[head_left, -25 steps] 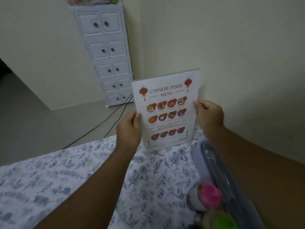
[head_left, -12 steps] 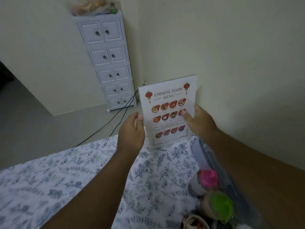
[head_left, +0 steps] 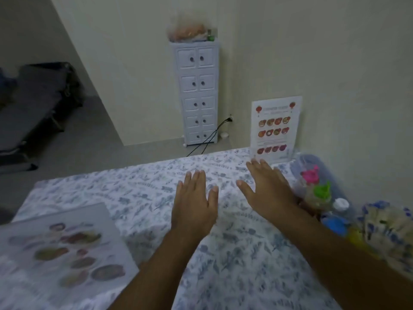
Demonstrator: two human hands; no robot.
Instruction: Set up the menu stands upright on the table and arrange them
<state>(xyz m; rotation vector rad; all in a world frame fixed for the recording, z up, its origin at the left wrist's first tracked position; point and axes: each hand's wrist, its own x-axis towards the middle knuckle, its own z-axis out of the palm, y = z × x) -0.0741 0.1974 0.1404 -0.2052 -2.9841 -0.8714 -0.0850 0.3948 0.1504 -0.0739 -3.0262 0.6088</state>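
A white Chinese food menu stand [head_left: 276, 128] stands upright at the far right corner of the table [head_left: 138, 191], close to the wall. A second menu stand [head_left: 60, 249] lies flat on the floral cloth at the near left. My left hand [head_left: 194, 202] hovers over the middle of the table, fingers spread, holding nothing. My right hand [head_left: 268, 191] is open too, just in front of the upright menu and apart from it.
Several bottles with pink [head_left: 309, 176], green [head_left: 321, 191] and blue [head_left: 335, 222] caps crowd the table's right side, beside a patterned cloth bundle [head_left: 388, 222]. A white drawer cabinet [head_left: 197, 92] stands against the far wall with cables on the floor. A dark cot [head_left: 33, 104] sits far left.
Both hands have let go of the Chinese food menu stand, which now stands on its own at the far corner. The hands drew back toward me, and the view widened to the left.
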